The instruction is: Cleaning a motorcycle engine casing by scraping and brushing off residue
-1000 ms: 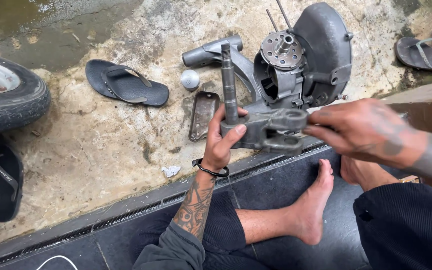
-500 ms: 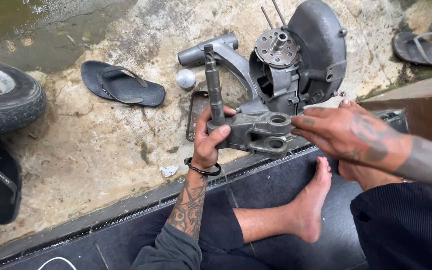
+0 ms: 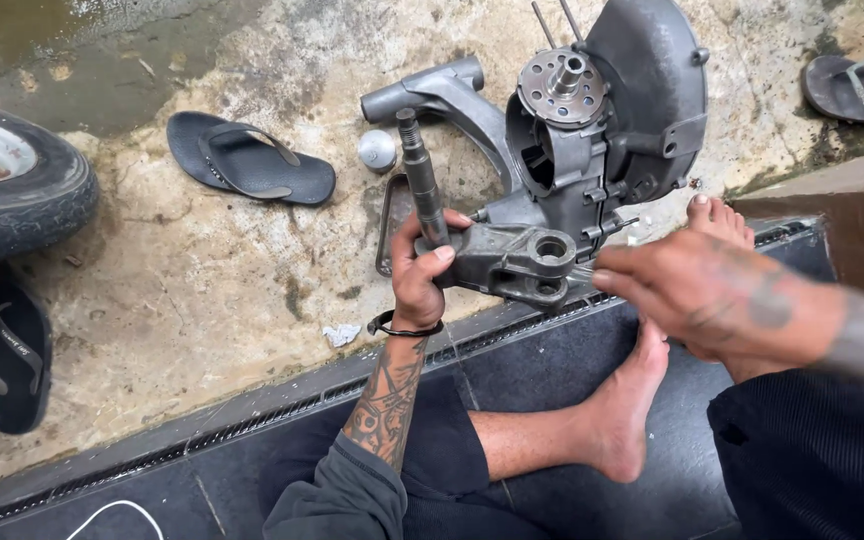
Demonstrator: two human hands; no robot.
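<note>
Head view, looking down past my knees: my left hand (image 3: 420, 278) is wrapped around the grey cast-metal bracket with a round eye (image 3: 512, 262), fingers closed tight on its left end and thumb pressed over the top, at the foot of the dull steel stepped shaft (image 3: 420, 178) that stands up from it, tilted slightly left. The bracket is held above the edge where the stained concrete floor (image 3: 202, 280) meets the dark ribbed mat (image 3: 552, 350) I sit on.

My right hand (image 3: 712, 295) reaches in from the right, its fingertips at the bracket's right end; the fingers lie close together, but I cannot tell whether they grip the metal or only touch it.

Just behind the bracket stands the big grey scooter engine casing (image 3: 612, 110), with a round silver cap (image 3: 377, 150) on the concrete to the left of it. Farther left lies a black rubber flip-flop (image 3: 252, 160), and at the left edge a black tyre on a wheel (image 3: 17, 200). My bare foot (image 3: 627, 410) rests on the mat below my right hand.
</note>
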